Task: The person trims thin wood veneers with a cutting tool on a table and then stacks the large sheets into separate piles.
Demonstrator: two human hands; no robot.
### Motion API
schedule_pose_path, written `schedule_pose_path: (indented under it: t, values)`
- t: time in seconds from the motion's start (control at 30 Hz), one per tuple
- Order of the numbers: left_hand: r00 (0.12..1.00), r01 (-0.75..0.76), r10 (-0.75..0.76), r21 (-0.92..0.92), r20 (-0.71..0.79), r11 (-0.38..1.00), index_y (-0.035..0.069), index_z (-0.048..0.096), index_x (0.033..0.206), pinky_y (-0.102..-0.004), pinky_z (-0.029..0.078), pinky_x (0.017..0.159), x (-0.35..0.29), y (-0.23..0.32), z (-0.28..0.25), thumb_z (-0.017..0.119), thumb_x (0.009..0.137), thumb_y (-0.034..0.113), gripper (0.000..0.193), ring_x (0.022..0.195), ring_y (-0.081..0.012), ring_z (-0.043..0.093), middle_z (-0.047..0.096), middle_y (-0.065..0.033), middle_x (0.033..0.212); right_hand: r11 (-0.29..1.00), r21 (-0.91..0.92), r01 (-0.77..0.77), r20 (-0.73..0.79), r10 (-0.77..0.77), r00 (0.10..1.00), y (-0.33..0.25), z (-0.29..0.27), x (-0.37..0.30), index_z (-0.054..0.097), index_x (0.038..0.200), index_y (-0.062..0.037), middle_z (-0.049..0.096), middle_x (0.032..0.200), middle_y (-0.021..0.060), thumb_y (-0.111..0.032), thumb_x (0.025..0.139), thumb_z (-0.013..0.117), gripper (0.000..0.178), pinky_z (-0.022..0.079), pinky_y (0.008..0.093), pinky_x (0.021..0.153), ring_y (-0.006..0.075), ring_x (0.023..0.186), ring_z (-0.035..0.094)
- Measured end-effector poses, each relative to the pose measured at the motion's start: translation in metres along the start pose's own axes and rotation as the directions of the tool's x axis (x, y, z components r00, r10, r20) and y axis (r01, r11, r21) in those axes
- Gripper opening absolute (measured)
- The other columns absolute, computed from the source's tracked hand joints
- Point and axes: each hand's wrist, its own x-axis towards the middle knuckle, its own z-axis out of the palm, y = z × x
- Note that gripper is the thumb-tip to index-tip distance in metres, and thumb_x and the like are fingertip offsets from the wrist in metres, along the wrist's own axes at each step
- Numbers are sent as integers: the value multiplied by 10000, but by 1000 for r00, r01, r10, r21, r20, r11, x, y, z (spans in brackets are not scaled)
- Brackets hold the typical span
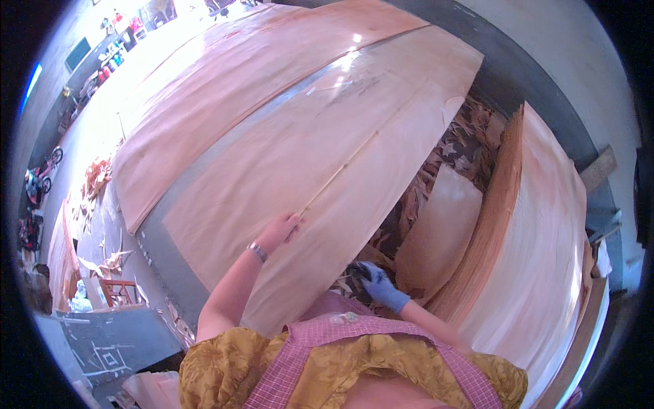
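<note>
A large pale wood veneer sheet (272, 163) lies in front of me on a wide flat surface. Across it runs a long thin stick (340, 169), slanting away to the upper right. My bare left hand (283, 229), with a metal watch on the wrist, is closed around the stick's near end. My right hand (381, 285) wears a blue glove with dark fingers. It hangs beside the sheet's right edge, above veneer scraps. Its fingers look curled; a dark shape (358, 273) is at them, and I cannot make out what it is.
Another veneer sheet (225, 95) lies beyond a narrow gap. To my right stands a tall veneer stack (538, 225), with a loose veneer piece (443, 225) leaning against it. Torn scraps (470, 136) fill the space between. A grey block (116, 341) stands at lower left.
</note>
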Motion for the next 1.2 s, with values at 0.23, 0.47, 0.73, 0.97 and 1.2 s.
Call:
schedule_pose_path:
  t: [0.23, 0.47, 0.73, 0.97, 1.2]
  values:
    - [993, -45, 71, -262, 89, 964, 1, 490, 1224, -340, 589, 701, -2, 74, 5, 549, 956, 328, 426, 871, -282, 687, 642, -151, 1004, 54, 945, -323, 322, 14, 946, -112, 228, -21, 357, 1452, -88, 560, 1310, 136, -433, 995, 490, 588, 482, 527, 983, 317, 1201, 555]
    - [967, 102, -65, -141, 246, 985, 42, 313, 1443, -400, 588, 751, -87, -4, 16, 651, 915, 263, 665, 997, -253, 644, 570, -123, 1171, -79, 977, -198, 205, 84, 975, -145, 329, -93, 367, 1456, -200, 524, 1368, 142, -526, 983, 430, 578, 469, 534, 999, 311, 1246, 528]
    - [934, -356, 333, 282, 125, 891, 66, 322, 1476, -471, 410, 1050, -105, -33, -69, 604, 915, 329, 680, 1310, -330, 456, 446, -169, 1433, -345, 876, -338, 305, -148, 941, -140, 430, -119, 546, 1249, -176, 675, 1027, 71, -570, 955, 479, 496, 553, 378, 720, 218, 841, 663]
    - [917, 252, 123, 790, -380, 559, 34, 168, 1530, -493, 173, 1185, -76, -128, -320, 593, 861, 532, 936, 1484, -317, 142, 183, -171, 1595, 90, 991, -103, 67, 339, 938, -145, 435, -98, 584, 1195, -97, 660, 1036, 74, -440, 998, 490, 407, 552, 309, 622, 203, 931, 662]
    - [922, 359, -38, 817, -384, 452, 20, 144, 1530, -534, 185, 1167, -84, -128, -333, 608, 844, 539, 977, 1484, -303, 135, 153, -171, 1599, 329, 932, 150, -313, 526, 791, -164, 424, -48, 580, 1229, -66, 620, 706, 43, -322, 992, 553, 350, 453, 261, 466, 136, 529, 574]
